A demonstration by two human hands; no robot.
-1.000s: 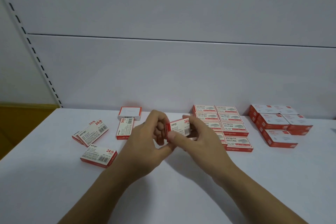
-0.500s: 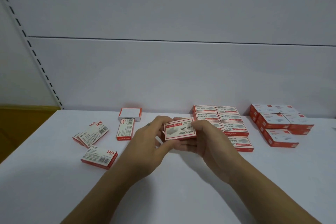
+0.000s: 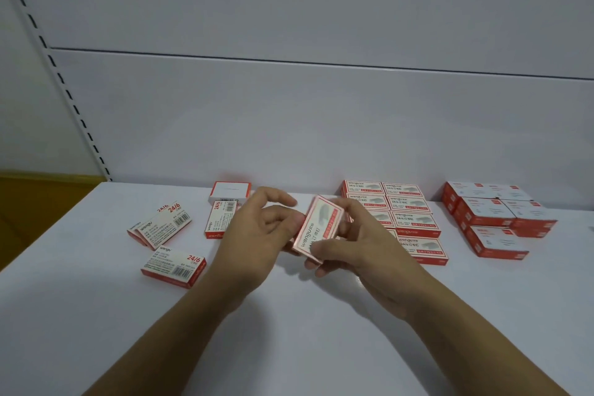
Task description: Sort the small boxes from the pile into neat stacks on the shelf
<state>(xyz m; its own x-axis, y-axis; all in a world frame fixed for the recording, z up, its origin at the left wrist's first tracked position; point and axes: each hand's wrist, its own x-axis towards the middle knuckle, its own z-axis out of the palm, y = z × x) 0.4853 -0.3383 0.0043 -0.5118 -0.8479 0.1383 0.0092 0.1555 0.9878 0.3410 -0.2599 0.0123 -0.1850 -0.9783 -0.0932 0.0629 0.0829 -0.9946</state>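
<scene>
Box (image 3: 321,228) tilts in right grip (image 3: 369,255) (left grip (image 3: 257,235) just beside).

Even, soft overhead light; faint shadows; slight motion blur; wide-angle edge bending.

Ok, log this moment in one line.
right hand: grips held box; left hand: beside it, contact unclear; loose boxes: left; stacks: right
</scene>
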